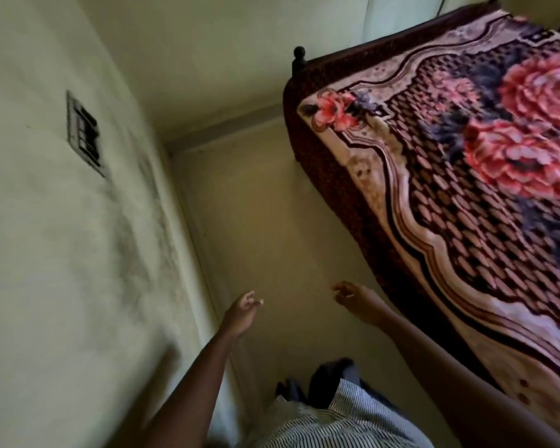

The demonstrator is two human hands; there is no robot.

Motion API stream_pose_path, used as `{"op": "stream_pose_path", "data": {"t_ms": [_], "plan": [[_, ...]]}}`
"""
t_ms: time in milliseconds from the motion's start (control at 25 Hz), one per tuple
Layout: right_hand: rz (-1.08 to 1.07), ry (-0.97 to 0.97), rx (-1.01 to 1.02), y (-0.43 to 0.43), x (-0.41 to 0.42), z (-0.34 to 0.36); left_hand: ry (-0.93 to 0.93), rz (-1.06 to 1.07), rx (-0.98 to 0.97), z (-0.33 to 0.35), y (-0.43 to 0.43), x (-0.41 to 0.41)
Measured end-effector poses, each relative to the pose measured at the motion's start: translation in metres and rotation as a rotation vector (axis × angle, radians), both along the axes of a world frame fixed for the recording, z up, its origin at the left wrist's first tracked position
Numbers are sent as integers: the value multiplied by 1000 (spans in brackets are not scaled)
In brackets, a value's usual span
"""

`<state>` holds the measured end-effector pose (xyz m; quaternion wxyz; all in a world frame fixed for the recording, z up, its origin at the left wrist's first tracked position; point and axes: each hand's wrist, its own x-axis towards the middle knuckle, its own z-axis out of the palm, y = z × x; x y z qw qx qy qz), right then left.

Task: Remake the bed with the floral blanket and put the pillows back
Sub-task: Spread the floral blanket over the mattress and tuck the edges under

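Left grip (241, 310) and right grip (353, 299) loosely curled, empty; floral blanket (466, 189) right of them lies flat, so fetch pillows.

A dark switch plate (84, 132) is set in a pale, smudged wall (46, 253) above a light skirting board (194, 240), which borders a bare cream floor (265, 221); a striped shirt (337, 425) fills the lower edge
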<state>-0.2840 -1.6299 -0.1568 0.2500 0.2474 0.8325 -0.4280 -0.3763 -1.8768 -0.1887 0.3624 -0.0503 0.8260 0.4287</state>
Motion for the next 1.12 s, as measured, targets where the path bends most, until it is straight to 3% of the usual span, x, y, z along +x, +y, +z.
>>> {"op": "stream_pose_path", "data": {"t_ms": [320,680,920,1120], "plan": [[-327,134,2,55,-190,-16,66,-97,160,-11,89,-228],[-331,190,-20,125,-464,5,121,-141,89,23,168,-489],[-424,269,53,154,-600,-6,165,-194,122,25,212,-642],[-806,284,50,144,-701,-21,194,-415,80,19,243,-782]]}}
